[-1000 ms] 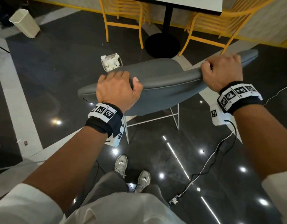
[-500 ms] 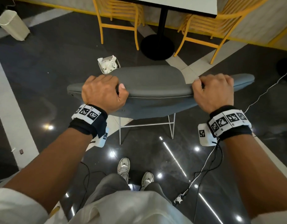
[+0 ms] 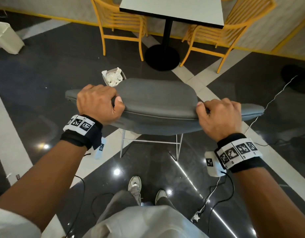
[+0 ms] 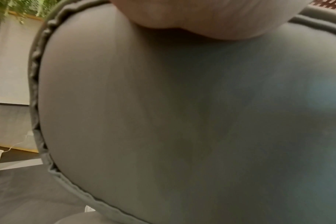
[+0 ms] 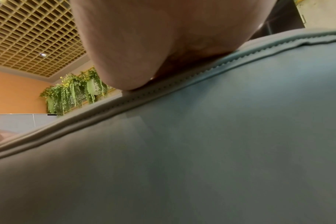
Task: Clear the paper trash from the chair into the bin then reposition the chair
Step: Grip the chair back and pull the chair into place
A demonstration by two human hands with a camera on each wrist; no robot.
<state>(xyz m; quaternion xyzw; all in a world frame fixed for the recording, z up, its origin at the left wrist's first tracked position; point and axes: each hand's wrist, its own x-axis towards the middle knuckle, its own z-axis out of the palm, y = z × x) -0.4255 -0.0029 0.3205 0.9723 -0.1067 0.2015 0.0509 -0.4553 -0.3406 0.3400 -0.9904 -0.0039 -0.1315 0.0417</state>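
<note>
Head camera looks down on a person standing behind a grey upholstered chair, both arms stretched forward. The left hand wraps over the top edge of the chair's curved backrest near its left end, fingers curled over the far side and thumb pressed on the near face. The right hand grips the same edge near the right end, fingers curled over and thumb tip lying along the rim. Each wrist carries a black band with printed square markers.

The chair stands on thin white metal legs on a dark glossy floor crossed by pale stripes. Just beyond the chair's left front, partly hidden by the backrest, sits a small bin stuffed with crumpled white paper trash. The seat surface that shows is bare grey.

Farther off, a white-topped counter on a black pedestal base stands between two yellow chairs. A larger pale waste bin sits at the far left. Cables trail over the floor beside the person's grey-trousered legs and light sneakers.

Both wrist views are filled with the grey backrest fabric and its piped seam, with the heel of each hand pressed at the top.
</note>
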